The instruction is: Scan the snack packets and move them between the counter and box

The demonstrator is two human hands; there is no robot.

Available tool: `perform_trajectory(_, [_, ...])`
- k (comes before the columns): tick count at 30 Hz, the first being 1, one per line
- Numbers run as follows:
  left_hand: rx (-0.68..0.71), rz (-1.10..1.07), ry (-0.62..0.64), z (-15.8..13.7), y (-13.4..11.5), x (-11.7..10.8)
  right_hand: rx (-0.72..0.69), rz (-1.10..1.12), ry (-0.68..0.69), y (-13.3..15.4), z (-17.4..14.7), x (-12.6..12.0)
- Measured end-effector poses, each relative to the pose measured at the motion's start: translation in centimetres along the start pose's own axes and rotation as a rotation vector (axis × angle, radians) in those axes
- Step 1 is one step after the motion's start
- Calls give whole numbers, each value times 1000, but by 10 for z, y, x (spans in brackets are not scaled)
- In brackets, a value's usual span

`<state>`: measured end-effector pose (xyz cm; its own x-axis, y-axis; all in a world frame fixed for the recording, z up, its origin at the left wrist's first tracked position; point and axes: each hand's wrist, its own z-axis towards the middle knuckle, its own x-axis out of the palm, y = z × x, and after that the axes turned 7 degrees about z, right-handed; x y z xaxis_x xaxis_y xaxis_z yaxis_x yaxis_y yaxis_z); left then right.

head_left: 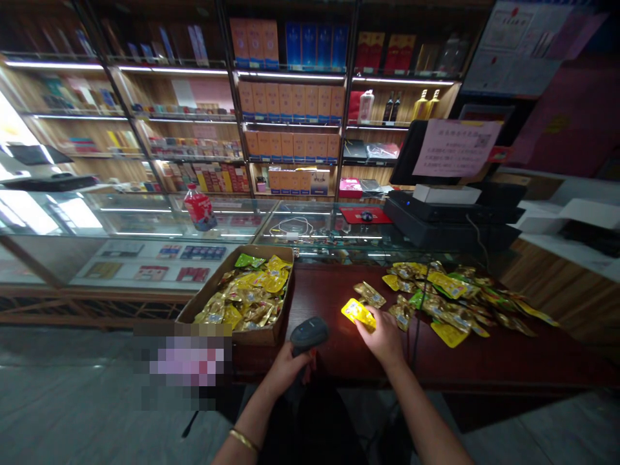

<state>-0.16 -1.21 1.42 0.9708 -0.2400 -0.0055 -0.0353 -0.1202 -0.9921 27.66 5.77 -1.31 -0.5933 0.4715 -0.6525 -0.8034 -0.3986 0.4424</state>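
Observation:
My left hand (289,368) is wrapped round the handle of a dark barcode scanner (310,332), whose head points up and to the right over the table's front part. A small yellow snack packet (357,312) is pinched in my right hand (382,336), brightly lit, just above the table. To its right lies a loose heap of gold, yellow and green packets (450,300). One gold packet (369,294) rests apart, right behind my right hand. On the left, a cardboard box (279,332) is filled with similar packets, a green one on top at its back.
Behind the dark red table (320,284) runs a glass display counter (232,213) with a red bottle (198,206) on it. A monitor (411,152) with a paper sheet stands back right, near a mouse (367,216). A thin dark cable (420,310) crosses beside the heap.

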Motion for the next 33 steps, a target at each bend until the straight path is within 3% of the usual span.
perform_trajectory(10, [2, -50, -72, 0, 3, 2, 49, 19, 24, 0, 3, 1])
perform_trajectory(17, [-6, -30, -88, 5, -3, 7, 250, 216, 87, -1, 3, 0])
perform_trajectory(20, [-10, -52, -94, 6, -2, 7, 376, 486, 88, 17, 25, 1])
perform_trajectory(22, [0, -46, -92, 6, -1, 7, 404, 698, 146, 43, 52, 8])
perform_trajectory(25, [17, -33, -98, 6, 0, 6, 314, 866, 289, 98, 102, 33])
perform_trajectory(28, [17, -27, -96, 7, 3, 5, 270, 862, 321, 139, 143, 63])
perform_trajectory(30, [5, -30, -100, 8, 5, 5, 272, 778, 304, 143, 155, 73])
perform_trajectory(33, [-5, -34, -119, 9, 8, 4, 317, 552, 236, 111, 146, 64])
